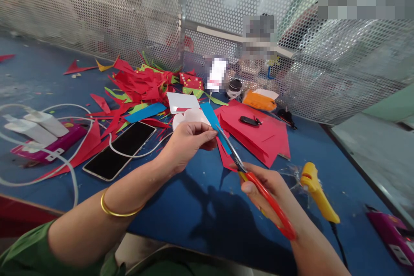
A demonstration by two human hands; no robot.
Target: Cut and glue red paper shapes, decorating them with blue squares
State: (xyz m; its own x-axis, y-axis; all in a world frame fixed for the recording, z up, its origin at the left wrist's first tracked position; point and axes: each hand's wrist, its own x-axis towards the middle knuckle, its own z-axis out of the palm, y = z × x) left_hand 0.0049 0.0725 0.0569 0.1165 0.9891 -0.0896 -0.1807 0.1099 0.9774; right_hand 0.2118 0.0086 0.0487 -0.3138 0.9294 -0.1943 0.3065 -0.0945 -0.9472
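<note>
My left hand pinches a narrow strip of blue paper between thumb and fingers, above the table. In my right hand is a pair of scissors with red and yellow handles. The blades point up and left and meet the blue strip close to my left fingertips. Whether the blades are parted is hard to see. Just behind my left hand lies a white rounded paper shape, partly hidden. A stack of red paper rests beyond the scissors, with a small black object on top.
Red and green paper scraps are heaped at the back. A phone with a white cable lies left, near a purple power strip. At right are a yellow glue gun and another purple strip. Perforated metal panels border the table.
</note>
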